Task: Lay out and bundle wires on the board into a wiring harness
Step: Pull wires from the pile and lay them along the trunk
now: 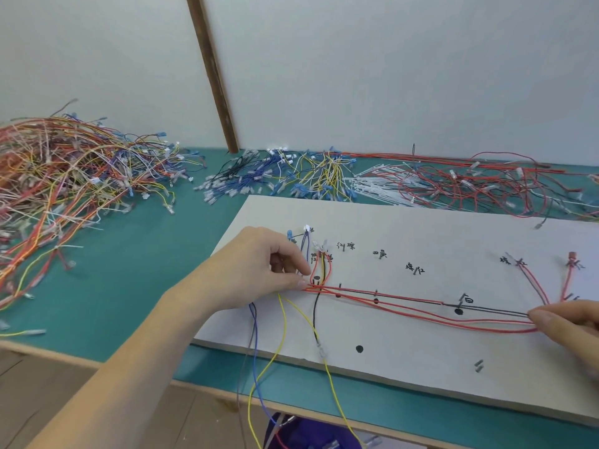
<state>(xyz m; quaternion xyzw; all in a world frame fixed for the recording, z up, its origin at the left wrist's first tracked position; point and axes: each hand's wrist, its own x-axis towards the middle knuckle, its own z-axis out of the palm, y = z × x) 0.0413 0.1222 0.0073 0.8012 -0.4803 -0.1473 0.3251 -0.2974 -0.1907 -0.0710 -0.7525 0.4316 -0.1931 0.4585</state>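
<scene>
Working at a green table (136,286) against a pale wall (389,76) with a brown strip (212,72) running up it, we have the white board (405,351) lying near right. Our left hand (256,270) pinches the wires (405,301) at a peg near the board's left end; our right hand (570,325) pinches the same red and black run at the right. Yellow and blue ends hang off the near edge. Loose wire heaps lie far left (64,176) and along the far edge (324,173). Handwritten marks sit by the pegs, too small for us to read
</scene>
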